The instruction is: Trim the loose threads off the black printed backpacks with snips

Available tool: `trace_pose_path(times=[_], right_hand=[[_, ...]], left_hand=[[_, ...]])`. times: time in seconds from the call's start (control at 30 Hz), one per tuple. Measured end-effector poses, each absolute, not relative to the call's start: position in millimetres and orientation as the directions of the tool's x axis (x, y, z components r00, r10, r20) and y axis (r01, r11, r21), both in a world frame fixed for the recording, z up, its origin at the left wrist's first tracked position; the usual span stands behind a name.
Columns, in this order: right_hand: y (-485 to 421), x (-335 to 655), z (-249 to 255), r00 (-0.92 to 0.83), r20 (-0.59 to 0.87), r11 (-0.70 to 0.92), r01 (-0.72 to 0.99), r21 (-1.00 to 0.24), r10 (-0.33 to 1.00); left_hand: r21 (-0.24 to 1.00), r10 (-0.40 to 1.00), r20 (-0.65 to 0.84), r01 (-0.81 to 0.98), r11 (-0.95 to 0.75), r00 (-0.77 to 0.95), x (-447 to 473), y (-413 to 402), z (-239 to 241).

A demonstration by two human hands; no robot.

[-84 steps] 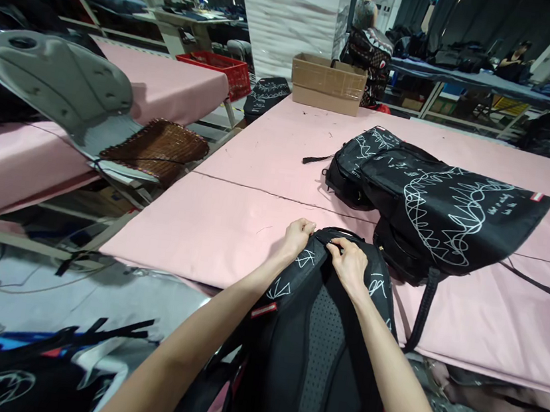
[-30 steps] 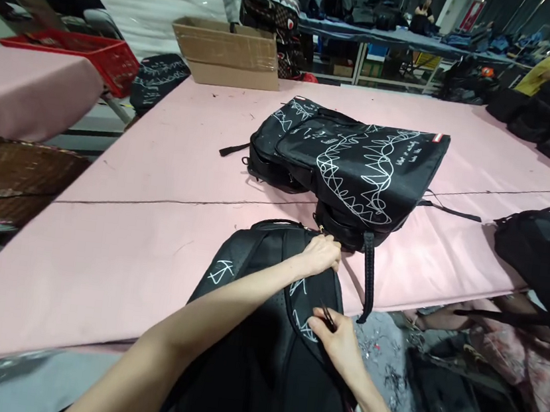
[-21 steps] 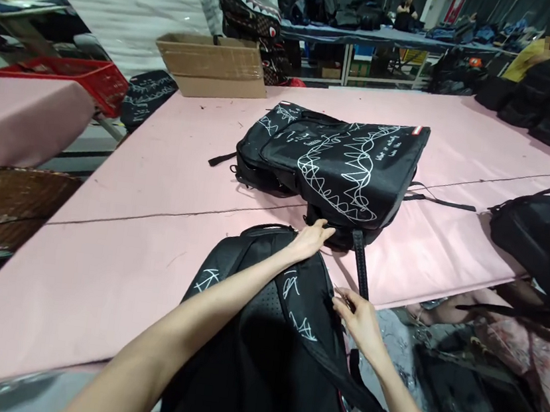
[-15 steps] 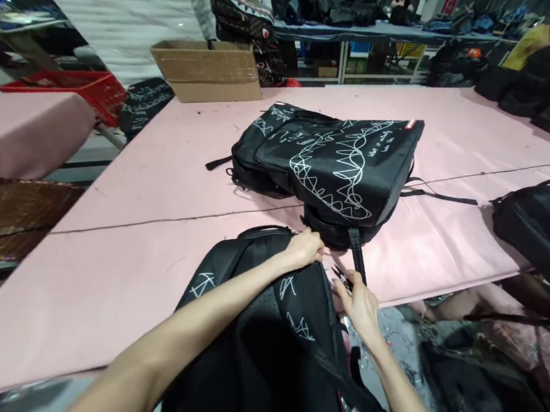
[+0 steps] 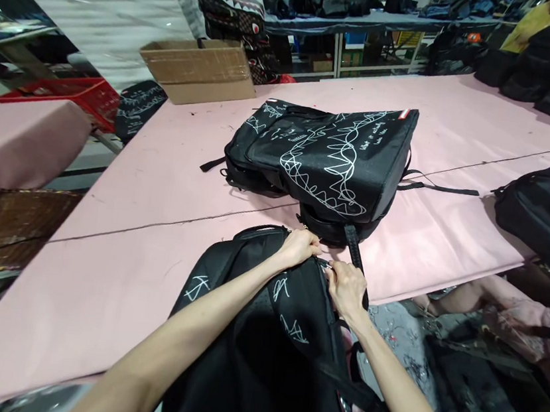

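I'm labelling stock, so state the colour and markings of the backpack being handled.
The backpack is black with white scribbled markings; head view.

The near backpack (image 5: 258,378) is coloured plain black and marked with white scribbled lines, while the black bags (image 5: 379,172) beyond it are patterned with looping white line-work and white lettering, accented by a red-and-white label (image 5: 405,114). The table (image 5: 118,294) is covered in pale pink. Brown is shown by the carton (image 5: 214,85) and the woven mat (image 5: 6,226), red by the crate (image 5: 92,100), and yellow by a person's top (image 5: 530,27).
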State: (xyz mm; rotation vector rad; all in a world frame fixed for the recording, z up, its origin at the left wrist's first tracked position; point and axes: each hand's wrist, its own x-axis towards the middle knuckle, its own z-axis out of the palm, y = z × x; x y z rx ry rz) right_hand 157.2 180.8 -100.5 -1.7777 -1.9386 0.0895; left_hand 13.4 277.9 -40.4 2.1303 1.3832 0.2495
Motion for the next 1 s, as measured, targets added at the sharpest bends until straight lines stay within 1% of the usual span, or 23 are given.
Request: trace_pose_path(times=[0.13, 0.27, 0.33, 0.5, 0.57, 0.6, 0.63, 0.67, 0.73, 0.8, 0.83, 0.9, 0.93, 1.0], right_hand=[[179, 159, -101, -0.015, 0.333, 0.151, 0.910, -0.385, 0.943], [180, 159, -100, -0.035, 0.323, 0.157, 0.920, -0.358, 0.946], [180, 158, -99, -0.049, 0.324, 0.162, 0.929, -0.332, 0.945], [180, 153, -95, -0.103, 0.347, 0.186, 0.959, -0.216, 0.932], [181, 149, -93, -0.114, 0.336, 0.188, 0.962, -0.199, 0.935], [182, 148, -93, -0.115, 0.321, 0.189, 0.959, -0.210, 0.940], [184, 148, -93, -0.105, 0.299, 0.182, 0.953, -0.243, 0.948], [185, 149, -94, -0.076, 0.271, 0.160, 0.940, -0.303, 0.960], [185, 157, -97, 0.050, 0.190, 0.051, 0.871, -0.489, 0.980], [178, 170, -101, 0.218, 0.083, -0.105, 0.727, -0.678, 0.972], [172, 177, -104, 0.281, 0.033, -0.165, 0.648, -0.743, 0.959], [154, 191, -107, 0.319, -0.015, -0.200, 0.555, -0.808, 0.948], [143, 196, -108, 0.295, -0.002, -0.173, 0.554, -0.814, 0.956], [123, 201, -107, 0.176, 0.077, -0.049, 0.620, -0.783, 0.981]], left_hand=[[0.591, 0.892, -0.154, 0.763, -0.262, 0.425, 14, 278, -42], [0.612, 0.893, -0.154, 0.751, -0.250, 0.423, 14, 278, -43], [0.615, 0.896, -0.155, 0.750, -0.242, 0.416, 14, 278, -43], [0.615, 0.898, -0.155, 0.752, -0.238, 0.411, 14, 276, -45], [0.615, 0.897, -0.158, 0.752, -0.238, 0.413, 14, 278, -46], [0.616, 0.897, -0.161, 0.752, -0.235, 0.412, 14, 279, -47], [0.617, 0.898, -0.164, 0.753, -0.230, 0.409, 14, 280, -47], [0.618, 0.899, -0.169, 0.754, -0.222, 0.403, 14, 280, -47], [0.629, 0.897, -0.176, 0.747, -0.214, 0.406, 14, 278, -43], [0.659, 0.874, -0.144, 0.704, -0.264, 0.464, 13, 268, -36], [0.664, 0.858, -0.106, 0.678, -0.315, 0.502, 11, 260, -33], [0.610, 0.808, -0.036, 0.654, -0.448, 0.588, 8, 240, -28], [0.552, 0.774, -0.033, 0.657, -0.513, 0.632, 7, 229, -27], [0.419, 0.706, -0.097, 0.672, -0.611, 0.702, 4, 210, -29]])
